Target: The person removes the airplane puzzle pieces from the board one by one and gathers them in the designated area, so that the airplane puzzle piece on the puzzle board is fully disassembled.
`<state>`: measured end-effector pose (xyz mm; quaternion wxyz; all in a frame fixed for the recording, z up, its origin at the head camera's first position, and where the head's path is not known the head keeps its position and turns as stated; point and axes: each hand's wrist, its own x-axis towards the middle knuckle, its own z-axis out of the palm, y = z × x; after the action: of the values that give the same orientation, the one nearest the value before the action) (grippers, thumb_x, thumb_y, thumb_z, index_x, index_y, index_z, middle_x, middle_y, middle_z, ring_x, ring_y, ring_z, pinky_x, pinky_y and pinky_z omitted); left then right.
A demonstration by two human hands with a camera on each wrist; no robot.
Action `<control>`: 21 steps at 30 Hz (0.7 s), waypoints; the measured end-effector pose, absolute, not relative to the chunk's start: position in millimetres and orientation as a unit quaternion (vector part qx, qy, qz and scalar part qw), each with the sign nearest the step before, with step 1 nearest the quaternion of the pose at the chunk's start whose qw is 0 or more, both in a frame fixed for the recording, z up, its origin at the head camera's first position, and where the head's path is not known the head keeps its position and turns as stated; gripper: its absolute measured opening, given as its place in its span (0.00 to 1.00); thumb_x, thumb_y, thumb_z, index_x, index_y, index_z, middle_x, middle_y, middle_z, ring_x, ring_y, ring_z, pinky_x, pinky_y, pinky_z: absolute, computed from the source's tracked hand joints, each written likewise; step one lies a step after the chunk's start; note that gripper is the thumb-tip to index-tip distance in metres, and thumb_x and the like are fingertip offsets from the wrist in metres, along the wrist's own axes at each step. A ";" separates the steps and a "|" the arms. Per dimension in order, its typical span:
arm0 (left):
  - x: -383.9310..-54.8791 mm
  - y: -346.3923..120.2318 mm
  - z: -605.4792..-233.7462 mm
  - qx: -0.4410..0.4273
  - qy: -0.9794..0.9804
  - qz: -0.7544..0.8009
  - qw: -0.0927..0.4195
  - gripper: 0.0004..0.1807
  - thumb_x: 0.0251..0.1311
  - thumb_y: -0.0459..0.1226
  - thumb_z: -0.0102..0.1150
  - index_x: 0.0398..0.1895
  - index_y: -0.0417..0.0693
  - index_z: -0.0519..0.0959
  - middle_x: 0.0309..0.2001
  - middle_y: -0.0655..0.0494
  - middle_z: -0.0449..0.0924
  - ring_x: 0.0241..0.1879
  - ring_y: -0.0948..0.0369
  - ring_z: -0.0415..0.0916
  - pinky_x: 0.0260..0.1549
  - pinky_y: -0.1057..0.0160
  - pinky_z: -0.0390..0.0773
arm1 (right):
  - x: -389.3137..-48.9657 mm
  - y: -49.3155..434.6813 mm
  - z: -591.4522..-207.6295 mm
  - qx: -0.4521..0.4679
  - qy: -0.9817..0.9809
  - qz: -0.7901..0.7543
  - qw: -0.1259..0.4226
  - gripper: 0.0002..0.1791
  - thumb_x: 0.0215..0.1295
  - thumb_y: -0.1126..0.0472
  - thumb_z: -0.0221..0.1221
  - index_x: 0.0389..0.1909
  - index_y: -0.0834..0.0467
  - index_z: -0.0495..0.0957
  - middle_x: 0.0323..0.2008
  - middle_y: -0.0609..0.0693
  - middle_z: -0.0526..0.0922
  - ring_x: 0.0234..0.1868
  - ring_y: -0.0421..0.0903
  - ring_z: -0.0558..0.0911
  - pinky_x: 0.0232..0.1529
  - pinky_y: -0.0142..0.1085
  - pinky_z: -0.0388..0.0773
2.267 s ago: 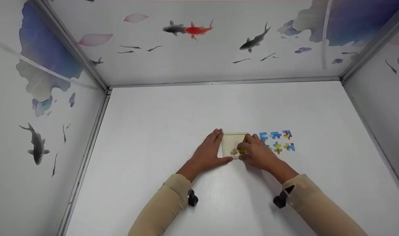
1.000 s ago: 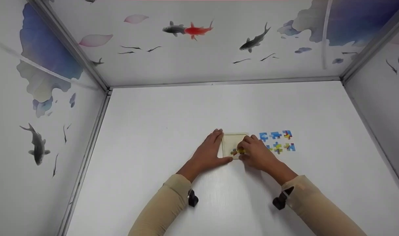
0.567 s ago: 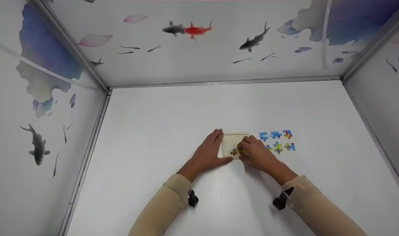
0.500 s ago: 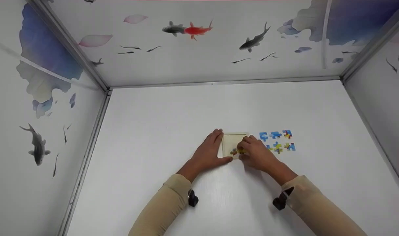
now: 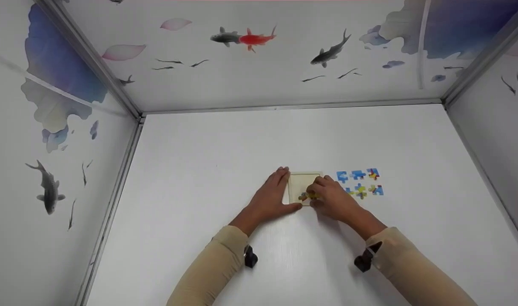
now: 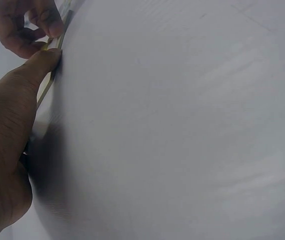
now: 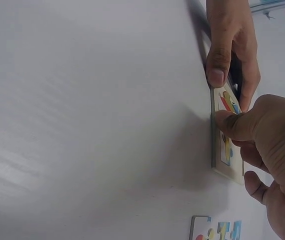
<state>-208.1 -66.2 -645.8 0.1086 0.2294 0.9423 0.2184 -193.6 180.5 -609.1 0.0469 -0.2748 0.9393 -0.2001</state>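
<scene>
A shallow, pale wooden puzzle tray [image 5: 300,182] lies flat on the white table. Along its near side sit colourful jigsaw pieces [image 7: 228,102]. My left hand [image 5: 267,199] braces the tray, its fingers stretched along the left side and its thumb at the near edge. Bent over the near right part of the tray, my right hand [image 5: 334,197] pinches a yellowish puzzle piece [image 5: 313,196] between thumb and fingers, low down at the tray floor. The fingers cover much of that piece. In the left wrist view, the tray shows only as a thin edge.
Right of the tray, several loose puzzle pieces [image 5: 360,191], blue, yellow and red, lie in two rows; my right hand partly hides one. Walls printed with fish and petals enclose the table [image 5: 208,144] at the back and sides.
My right fingertips have shifted very slightly left, along with the yellowish piece. The left hand, the tray and the loose pieces stay where they were.
</scene>
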 end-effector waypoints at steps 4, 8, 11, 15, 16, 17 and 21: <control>-208.1 -66.5 -645.6 0.233 0.942 0.218 0.103 0.61 0.72 0.70 0.60 0.92 0.45 0.47 0.93 0.54 0.44 0.92 0.55 0.41 0.87 0.54 0.58 | -194.1 180.5 -609.8 -0.282 0.938 -0.198 0.041 0.17 0.68 0.63 0.76 0.55 0.58 0.88 0.51 0.54 0.85 0.49 0.50 0.78 0.54 0.51 0.82; -207.5 -67.0 -644.6 0.232 0.942 0.220 0.107 0.61 0.72 0.70 0.60 0.93 0.45 0.46 0.93 0.54 0.43 0.92 0.55 0.40 0.88 0.55 0.57 | -194.1 180.9 -610.1 -0.284 0.938 -0.196 0.039 0.16 0.68 0.63 0.76 0.55 0.58 0.88 0.50 0.54 0.84 0.49 0.51 0.78 0.54 0.51 0.82; -207.3 -67.1 -644.1 0.231 0.941 0.222 0.108 0.61 0.72 0.69 0.61 0.93 0.46 0.46 0.93 0.54 0.43 0.92 0.55 0.40 0.88 0.55 0.56 | -194.3 181.1 -609.6 -0.287 0.937 -0.195 0.039 0.16 0.68 0.64 0.76 0.54 0.59 0.88 0.50 0.54 0.84 0.49 0.51 0.77 0.53 0.51 0.81; -207.0 -67.4 -643.4 0.233 0.940 0.225 0.104 0.61 0.72 0.69 0.61 0.92 0.45 0.47 0.93 0.53 0.44 0.92 0.55 0.41 0.88 0.54 0.56 | -194.9 181.5 -608.6 -0.294 0.935 -0.194 0.033 0.14 0.68 0.66 0.75 0.53 0.60 0.88 0.48 0.55 0.84 0.48 0.51 0.77 0.52 0.51 0.81; -207.0 -67.4 -643.2 0.234 0.940 0.225 0.104 0.60 0.72 0.69 0.60 0.92 0.44 0.48 0.93 0.53 0.44 0.92 0.55 0.41 0.88 0.54 0.56 | -195.0 181.6 -608.2 -0.295 0.935 -0.193 0.032 0.14 0.68 0.66 0.75 0.53 0.60 0.88 0.48 0.55 0.84 0.47 0.51 0.77 0.52 0.51 0.81; -206.9 -67.3 -643.1 0.234 0.940 0.226 0.103 0.60 0.72 0.69 0.60 0.92 0.44 0.48 0.93 0.53 0.45 0.92 0.55 0.41 0.88 0.54 0.56 | -195.2 181.6 -607.9 -0.297 0.935 -0.193 0.031 0.13 0.69 0.67 0.75 0.52 0.60 0.88 0.47 0.55 0.84 0.47 0.51 0.76 0.52 0.51 0.81; -207.2 -67.0 -642.9 0.234 0.940 0.224 0.106 0.61 0.72 0.69 0.60 0.92 0.45 0.47 0.93 0.53 0.44 0.92 0.55 0.41 0.88 0.54 0.56 | -196.1 181.8 -607.3 -0.299 0.935 -0.189 0.036 0.13 0.69 0.66 0.74 0.53 0.59 0.89 0.48 0.54 0.84 0.47 0.50 0.76 0.51 0.50 0.82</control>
<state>-207.2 -67.0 -642.9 0.1055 0.2343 0.9400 0.2244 -196.1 181.8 -607.3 0.0359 -0.2986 0.9348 -0.1889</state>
